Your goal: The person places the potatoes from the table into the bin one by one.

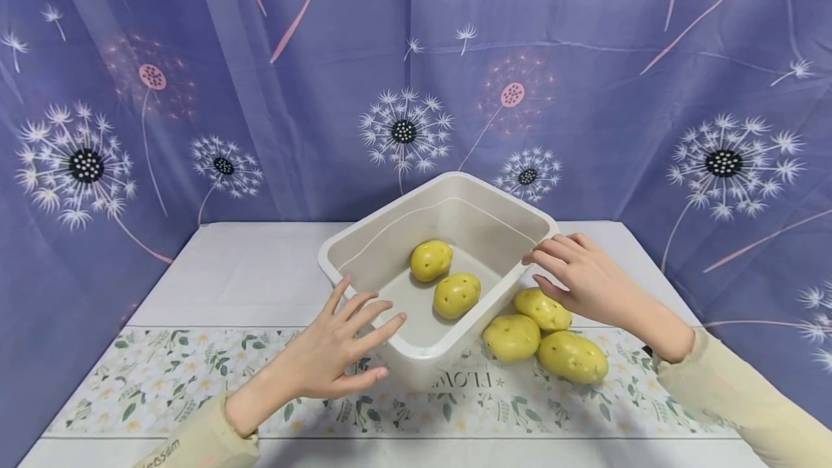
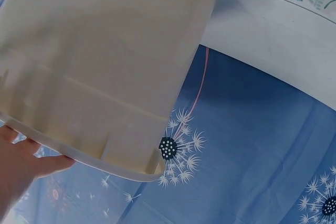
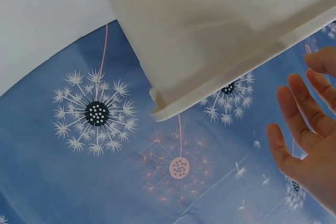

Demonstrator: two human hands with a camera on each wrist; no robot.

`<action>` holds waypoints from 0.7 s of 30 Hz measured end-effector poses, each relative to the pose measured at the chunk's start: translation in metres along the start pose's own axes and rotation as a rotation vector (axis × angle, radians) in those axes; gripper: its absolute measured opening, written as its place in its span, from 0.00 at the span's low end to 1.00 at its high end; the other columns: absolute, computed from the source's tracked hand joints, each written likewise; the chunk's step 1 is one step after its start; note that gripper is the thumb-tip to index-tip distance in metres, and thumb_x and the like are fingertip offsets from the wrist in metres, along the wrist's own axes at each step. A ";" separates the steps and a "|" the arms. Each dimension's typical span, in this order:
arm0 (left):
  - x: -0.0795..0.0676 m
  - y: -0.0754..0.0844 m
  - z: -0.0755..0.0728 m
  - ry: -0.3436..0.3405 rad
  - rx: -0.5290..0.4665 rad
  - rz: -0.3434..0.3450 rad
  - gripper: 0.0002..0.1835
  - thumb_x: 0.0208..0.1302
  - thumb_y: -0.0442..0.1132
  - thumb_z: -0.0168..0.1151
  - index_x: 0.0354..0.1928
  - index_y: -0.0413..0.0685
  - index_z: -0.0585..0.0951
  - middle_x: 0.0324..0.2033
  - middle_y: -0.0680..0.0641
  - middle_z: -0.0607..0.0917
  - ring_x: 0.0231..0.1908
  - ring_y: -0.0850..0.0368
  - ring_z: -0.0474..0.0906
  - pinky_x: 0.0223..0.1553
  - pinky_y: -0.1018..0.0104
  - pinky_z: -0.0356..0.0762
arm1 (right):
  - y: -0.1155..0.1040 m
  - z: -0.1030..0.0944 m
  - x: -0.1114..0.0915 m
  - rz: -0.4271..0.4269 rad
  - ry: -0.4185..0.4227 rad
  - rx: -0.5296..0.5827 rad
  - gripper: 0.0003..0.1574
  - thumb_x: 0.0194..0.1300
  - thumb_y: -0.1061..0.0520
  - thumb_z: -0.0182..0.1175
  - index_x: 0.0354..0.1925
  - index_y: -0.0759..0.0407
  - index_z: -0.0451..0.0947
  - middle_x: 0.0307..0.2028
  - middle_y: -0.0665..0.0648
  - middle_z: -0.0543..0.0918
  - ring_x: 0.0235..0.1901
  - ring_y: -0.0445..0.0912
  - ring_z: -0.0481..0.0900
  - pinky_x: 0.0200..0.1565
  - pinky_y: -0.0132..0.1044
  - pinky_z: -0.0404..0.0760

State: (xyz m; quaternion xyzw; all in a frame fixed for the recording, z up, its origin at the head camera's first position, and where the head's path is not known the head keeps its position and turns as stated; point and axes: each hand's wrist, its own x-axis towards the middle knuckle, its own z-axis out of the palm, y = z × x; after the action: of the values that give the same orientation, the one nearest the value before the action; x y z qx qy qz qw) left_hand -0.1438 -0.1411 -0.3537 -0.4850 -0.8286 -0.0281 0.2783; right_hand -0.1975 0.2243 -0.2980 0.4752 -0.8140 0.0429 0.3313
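1. The tub (image 1: 487,230) stands on the worktop (image 1: 260,266) between my hands, two potatoes (image 1: 457,295) inside, three potatoes (image 1: 512,338) just beside it.
2. My left hand (image 1: 341,345) has fingers spread by the rim (image 1: 422,352); my right hand (image 1: 585,273) has them loosely bent. Neither grips anything.
3. I judge the tub light, stiff, slightly slippery; I'd hook opposite rim edges evenly, since firm potatoes could roll.
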 end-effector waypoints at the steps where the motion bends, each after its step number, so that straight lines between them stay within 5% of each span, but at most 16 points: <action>1: 0.000 0.000 0.000 0.000 -0.001 -0.001 0.31 0.61 0.59 0.44 0.64 0.55 0.62 0.52 0.46 0.71 0.58 0.48 0.62 0.62 0.38 0.42 | -0.001 0.000 -0.001 0.000 0.001 0.000 0.26 0.69 0.46 0.36 0.36 0.59 0.76 0.32 0.52 0.79 0.35 0.46 0.75 0.38 0.42 0.69; 12: 0.001 0.001 0.000 0.006 0.010 -0.003 0.31 0.65 0.61 0.29 0.63 0.54 0.63 0.52 0.46 0.72 0.57 0.47 0.62 0.63 0.38 0.40 | -0.009 0.002 -0.018 -0.050 -0.002 -0.037 0.24 0.68 0.49 0.35 0.36 0.58 0.76 0.32 0.52 0.78 0.35 0.47 0.74 0.37 0.42 0.69; 21: 0.001 0.001 0.000 0.003 0.015 -0.003 0.31 0.65 0.61 0.28 0.63 0.54 0.63 0.52 0.46 0.71 0.57 0.47 0.62 0.63 0.38 0.40 | -0.018 0.000 -0.030 -0.053 -0.027 -0.061 0.23 0.68 0.50 0.35 0.38 0.56 0.76 0.33 0.52 0.78 0.34 0.47 0.72 0.38 0.42 0.68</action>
State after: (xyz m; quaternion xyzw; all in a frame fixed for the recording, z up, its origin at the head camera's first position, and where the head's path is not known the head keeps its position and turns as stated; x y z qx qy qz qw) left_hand -0.1435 -0.1400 -0.3539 -0.4817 -0.8290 -0.0230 0.2831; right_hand -0.1735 0.2370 -0.3200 0.4868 -0.8065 0.0026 0.3355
